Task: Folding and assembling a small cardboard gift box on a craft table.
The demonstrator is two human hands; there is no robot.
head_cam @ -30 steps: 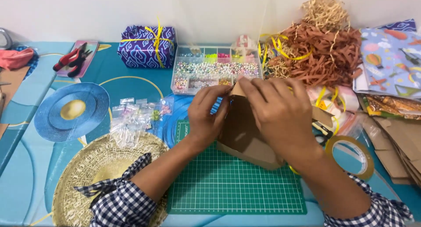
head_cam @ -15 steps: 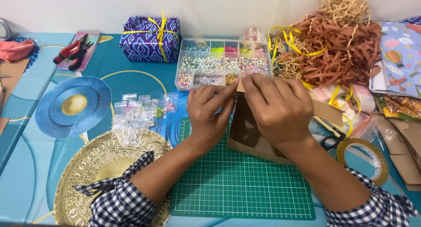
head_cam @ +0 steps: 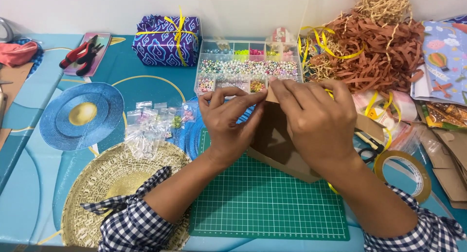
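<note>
A brown paper bag (head_cam: 277, 145) stands tilted on the green cutting mat (head_cam: 262, 203) in the middle. My left hand (head_cam: 227, 123) and my right hand (head_cam: 314, 118) both pinch its top edge, fingertips meeting at the bag's upper corner. A strand of yellow ribbon (head_cam: 333, 188) shows under my right wrist. Most of the bag's top is hidden by my fingers. Both sleeves are blue and white check.
A clear bead organiser (head_cam: 248, 69) sits just behind the hands. Beyond it are a wrapped purple gift box (head_cam: 168, 40), shredded brown paper (head_cam: 374, 57), a tape roll (head_cam: 404, 171), scissors (head_cam: 368, 147), small plastic bags (head_cam: 151, 128), a woven straw plate (head_cam: 112, 193), and red pliers (head_cam: 80, 55).
The view shifted slightly. My hands stayed on the bag's top edge, moving a little up and apart, with the left fingers now spread wider along the edge.
</note>
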